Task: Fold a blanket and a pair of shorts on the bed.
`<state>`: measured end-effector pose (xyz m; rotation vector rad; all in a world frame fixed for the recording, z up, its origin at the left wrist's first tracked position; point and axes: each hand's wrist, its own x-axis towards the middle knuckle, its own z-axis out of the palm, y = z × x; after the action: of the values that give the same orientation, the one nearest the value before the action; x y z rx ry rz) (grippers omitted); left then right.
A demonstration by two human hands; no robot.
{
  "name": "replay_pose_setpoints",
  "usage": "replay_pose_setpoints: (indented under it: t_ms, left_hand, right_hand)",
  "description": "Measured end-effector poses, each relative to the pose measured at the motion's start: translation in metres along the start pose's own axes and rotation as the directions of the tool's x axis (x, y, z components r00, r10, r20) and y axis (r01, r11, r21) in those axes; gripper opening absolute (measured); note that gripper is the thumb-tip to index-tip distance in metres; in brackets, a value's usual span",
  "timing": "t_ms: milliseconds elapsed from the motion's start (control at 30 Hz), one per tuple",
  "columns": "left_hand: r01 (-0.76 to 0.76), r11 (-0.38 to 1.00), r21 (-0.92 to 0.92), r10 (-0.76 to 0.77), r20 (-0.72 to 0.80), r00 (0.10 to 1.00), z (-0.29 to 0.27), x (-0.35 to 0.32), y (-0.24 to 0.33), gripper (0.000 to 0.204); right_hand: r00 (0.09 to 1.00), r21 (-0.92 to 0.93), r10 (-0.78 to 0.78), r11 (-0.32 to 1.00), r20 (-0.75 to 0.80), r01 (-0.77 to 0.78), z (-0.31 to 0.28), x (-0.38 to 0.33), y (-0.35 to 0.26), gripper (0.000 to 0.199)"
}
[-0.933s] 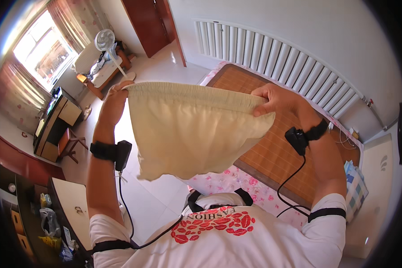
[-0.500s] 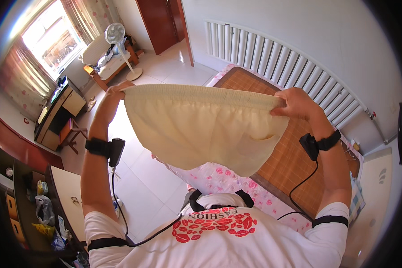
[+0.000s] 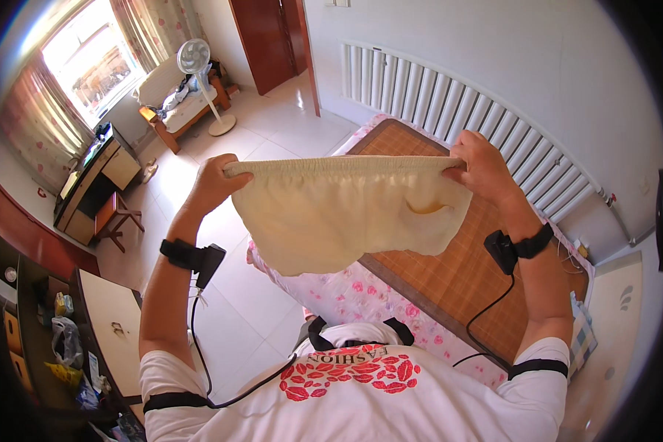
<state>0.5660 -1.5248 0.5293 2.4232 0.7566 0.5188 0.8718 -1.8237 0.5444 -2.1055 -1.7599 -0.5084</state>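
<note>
Cream shorts [image 3: 331, 210] with a gathered elastic waistband hang stretched between my two hands, out in front of my chest. My left hand [image 3: 219, 180] pinches the left end of the waistband, thumb lying along the front. At the other end, my right hand [image 3: 480, 168] grips the waistband in closed fingers, a little higher than the left. A curved yellow-brown mark shows on the cloth below my right hand. The lower edge of the shorts hangs loose above the bed.
Below the shorts lies a bed with a brown woven mat [image 3: 435, 287] and a pink-flowered sheet [image 3: 353, 295]. A white radiator [image 3: 449, 99] lines the wall behind. Farther left are a standing fan [image 3: 219, 121], a wooden armchair [image 3: 173, 121], a desk [image 3: 103, 184] and a stool [image 3: 114, 217].
My left hand has moved right and down, and its fingers now wrap the waistband end. The waistband is more level, and the shorts' bottom edge has swung left and up.
</note>
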Motion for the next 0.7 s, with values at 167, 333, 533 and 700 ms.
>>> replay_pose_setpoints:
  t_ms: [167,333,533,700]
  left_hand:
    - [-0.041,0.947,-0.319,0.01,-0.096,0.995,0.021,0.0,-0.012,0.024]
    - [0.075,0.704,-0.707,-0.157,-0.052,0.986,0.059,0.005,-0.013,0.034]
    - [0.246,0.534,-0.809,-0.224,0.145,0.964,0.097,0.005,-0.005,0.025]
    - [0.298,0.538,-0.788,-0.091,0.298,0.95,0.126,0.001,0.036,0.03]
  right_hand:
    - [0.959,0.477,0.258,0.832,0.116,-0.282,0.022,0.002,0.004,0.017]
    - [0.82,0.675,0.494,0.503,0.287,-0.54,0.061,-0.009,0.024,0.016]
    - [0.658,0.73,0.501,0.074,0.562,-0.68,0.085,0.006,-0.012,0.017]
    - [0.739,0.812,0.378,-0.066,0.558,-0.579,0.1,0.028,-0.073,0.024]
